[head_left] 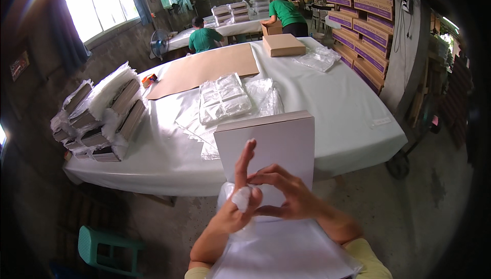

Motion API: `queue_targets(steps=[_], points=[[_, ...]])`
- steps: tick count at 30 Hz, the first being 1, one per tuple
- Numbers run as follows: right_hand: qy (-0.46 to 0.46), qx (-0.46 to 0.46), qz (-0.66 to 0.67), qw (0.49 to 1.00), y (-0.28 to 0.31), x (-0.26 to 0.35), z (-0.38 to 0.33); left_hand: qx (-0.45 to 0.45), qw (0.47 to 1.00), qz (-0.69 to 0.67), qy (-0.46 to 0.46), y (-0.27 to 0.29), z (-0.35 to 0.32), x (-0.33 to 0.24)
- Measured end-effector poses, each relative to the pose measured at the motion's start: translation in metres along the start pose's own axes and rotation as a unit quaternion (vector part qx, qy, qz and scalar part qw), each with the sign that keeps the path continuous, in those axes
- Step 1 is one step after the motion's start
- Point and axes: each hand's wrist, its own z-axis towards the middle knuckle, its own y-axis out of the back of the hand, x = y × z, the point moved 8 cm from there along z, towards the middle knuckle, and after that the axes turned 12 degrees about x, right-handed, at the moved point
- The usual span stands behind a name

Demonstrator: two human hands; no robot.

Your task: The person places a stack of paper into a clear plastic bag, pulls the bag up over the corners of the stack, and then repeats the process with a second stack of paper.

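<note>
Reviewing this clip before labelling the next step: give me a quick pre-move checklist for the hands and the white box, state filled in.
1. Left hand in view, on the flat white cardboard box: ok; index finger raised against its face.
2. Right hand on the box: ok; fingers curled at its lower part.
3. Grip firm: cannot tell; the contact points are hidden by the fingers.
4. Clear plastic bag under the box and over the lap: ok. Whether its mouth is open: cannot tell.
5. White wrap on a left finger: present; what it is, cannot tell.
6. White-covered table edge ahead, with its stack of clear bags: ok, apart from the box.
</note>
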Motion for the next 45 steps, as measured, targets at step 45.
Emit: queue_targets(steps=[45], points=[[-0.184,-0.161,-0.007,0.970,0.001,-0.060,-0.053,-0.171,0.946,-0.181,0.206,-0.023,-0.047,0.073]])
